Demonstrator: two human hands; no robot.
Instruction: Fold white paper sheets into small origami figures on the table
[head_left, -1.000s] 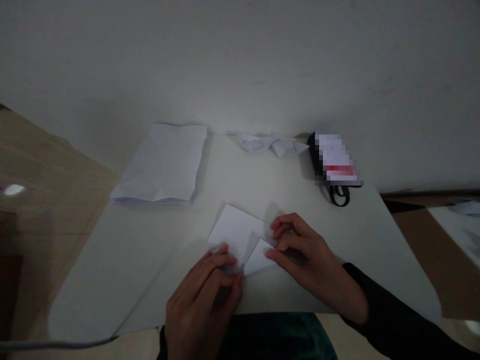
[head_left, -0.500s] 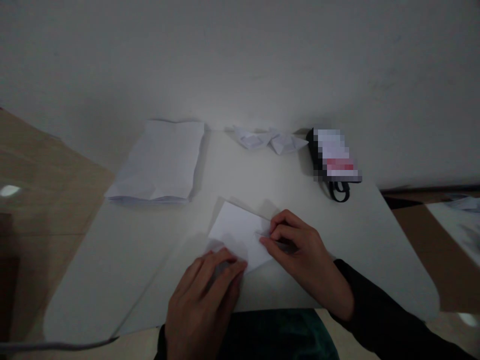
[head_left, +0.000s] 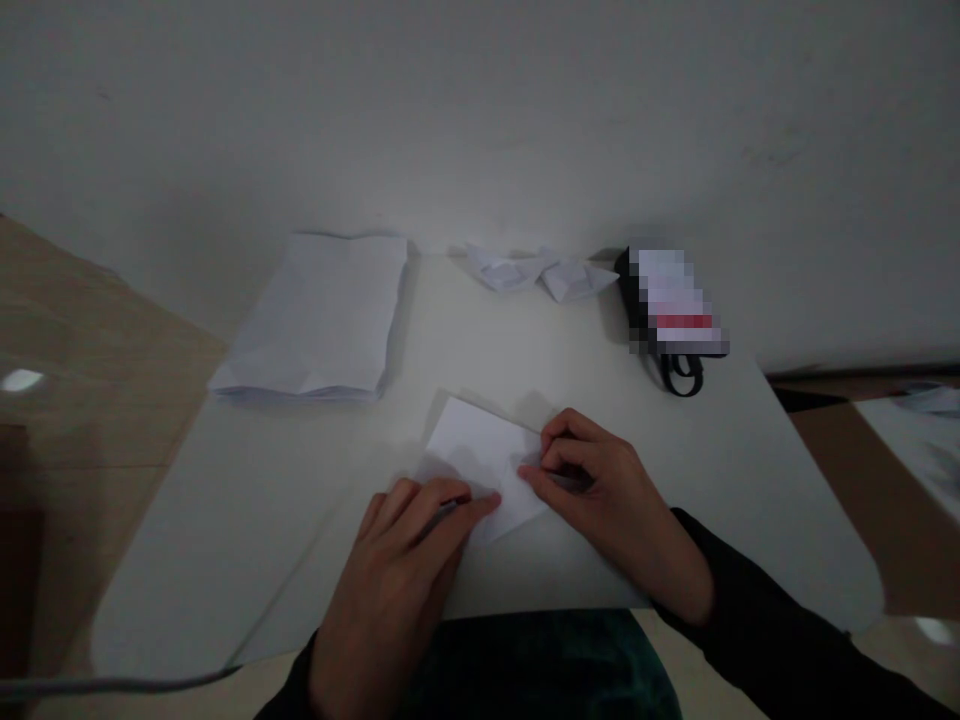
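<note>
A folded sheet of white paper [head_left: 480,440] lies on the white table [head_left: 315,520], turned at an angle in front of me. My right hand [head_left: 600,490] pinches the paper's right corner between thumb and fingers, bending it inward. At the lower left edge, my left hand [head_left: 416,560] has its fingers curled over the paper, thumb tip pressing near the sheet's middle. The part under the left fingers is hidden. Beyond the sheet, two folded paper boats [head_left: 506,272] stand side by side near the wall.
A stack of white paper [head_left: 322,315] rests at the table's back left. At the back right is a black case [head_left: 634,305] with a loop strap [head_left: 682,378] and a blurred top. A grey cable [head_left: 120,686] crosses the lower left. The wall [head_left: 480,120] borders the table's far side.
My left hand has shifted slightly up along the paper, its thumb now farther onto the sheet. The right hand keeps its pinch at the right corner. The view has tilted a little.
</note>
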